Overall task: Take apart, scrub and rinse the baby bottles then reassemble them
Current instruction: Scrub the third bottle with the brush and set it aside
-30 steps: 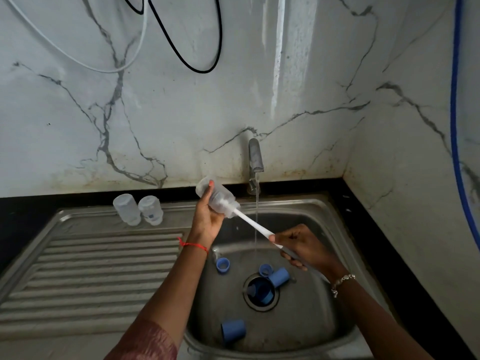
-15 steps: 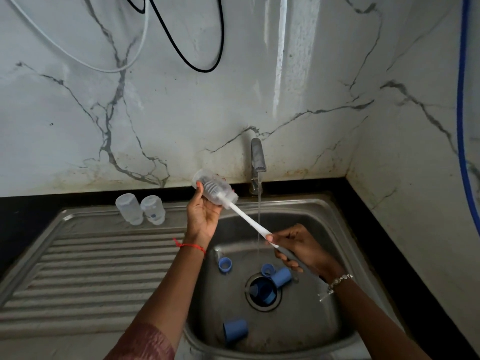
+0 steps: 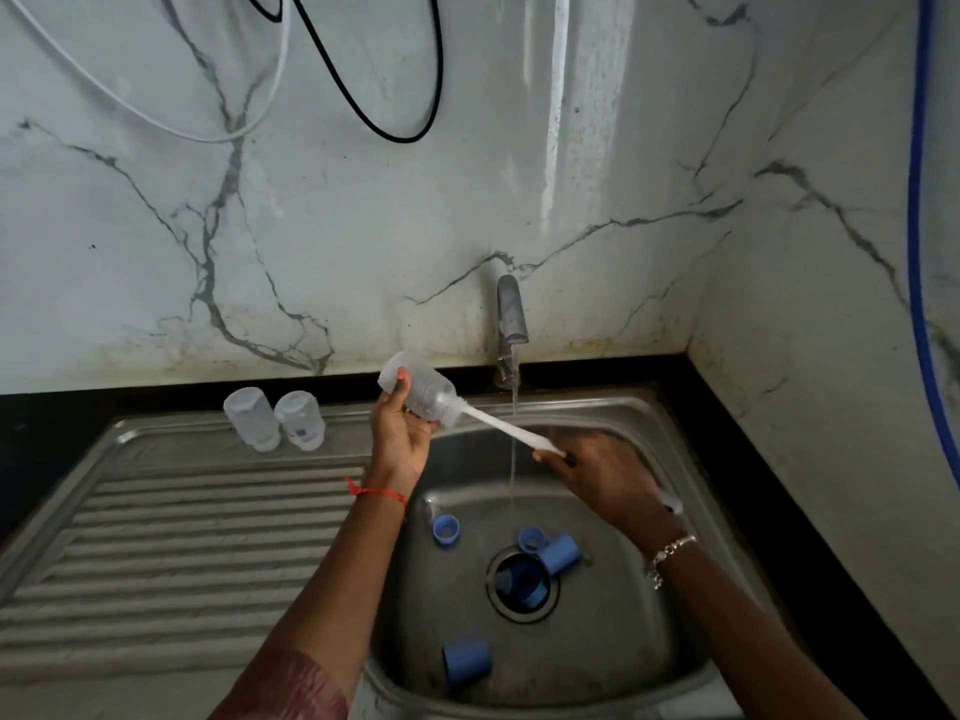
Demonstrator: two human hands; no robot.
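Baby bottle [image 3: 422,393], tilted above the steel sink [image 3: 623,407], lies in the left hand's [image 3: 400,441] curled fingers. The right hand [image 3: 605,475] grips the white brush [image 3: 511,431] entering its mouth. Behind, the tap [image 3: 511,324] runs against a veined marble wall [image 3: 363,241]; the ribbed drainboard [image 3: 182,537] lies to the left.

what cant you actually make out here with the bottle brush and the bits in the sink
All in the head view.
- Brush head: inside the bottle that the left hand grips; cloudy plastic blurs it.
- Brush handle, past the white shaft: mostly covered by the right hand.
- Blue piece in the drain: shadowed, kind unclear.
- Print on the right upturned bottle: too small.
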